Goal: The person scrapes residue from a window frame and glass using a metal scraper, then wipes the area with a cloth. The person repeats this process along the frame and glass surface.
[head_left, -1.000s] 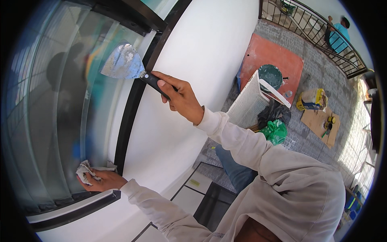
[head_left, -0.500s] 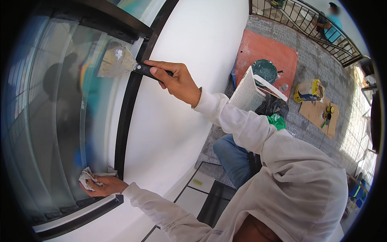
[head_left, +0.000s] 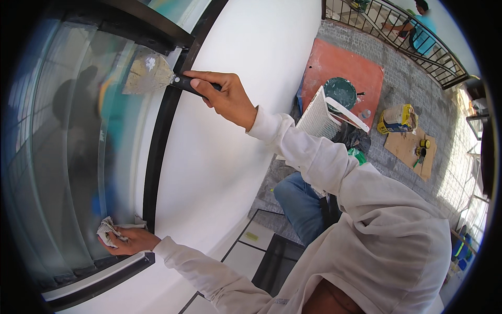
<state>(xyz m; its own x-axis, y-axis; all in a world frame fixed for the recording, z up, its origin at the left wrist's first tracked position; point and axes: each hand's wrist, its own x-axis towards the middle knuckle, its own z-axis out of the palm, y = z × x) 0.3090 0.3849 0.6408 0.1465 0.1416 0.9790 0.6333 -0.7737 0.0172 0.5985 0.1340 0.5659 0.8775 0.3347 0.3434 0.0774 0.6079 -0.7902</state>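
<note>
My right hand [head_left: 225, 97] is closed round the black handle of a putty knife [head_left: 149, 71], index finger stretched along the top. Its broad, stained blade lies against the window glass [head_left: 57, 172], close to the black frame [head_left: 159, 149]. Lower down, my left hand [head_left: 132, 240] grips a crumpled, pale, dirty rag [head_left: 107, 230] at the bottom corner of the pane. Most of the rag's far end is hidden by the fingers. Blurred reflections show in the glass.
A white wall [head_left: 219, 125] adjoins the frame. Behind my right arm stand a white perforated basket [head_left: 320, 116], a dark green tub [head_left: 340, 93] on a red sheet [head_left: 348, 57], and a yellow bag [head_left: 398, 119] beside cardboard [head_left: 405, 152]. Beyond a railing [head_left: 397, 39] sits another person [head_left: 424, 32].
The whole view has shifted slightly. Both hands keep their grips, with little movement against the window. The person beyond the railing has changed posture, an arm now reaching to the left.
</note>
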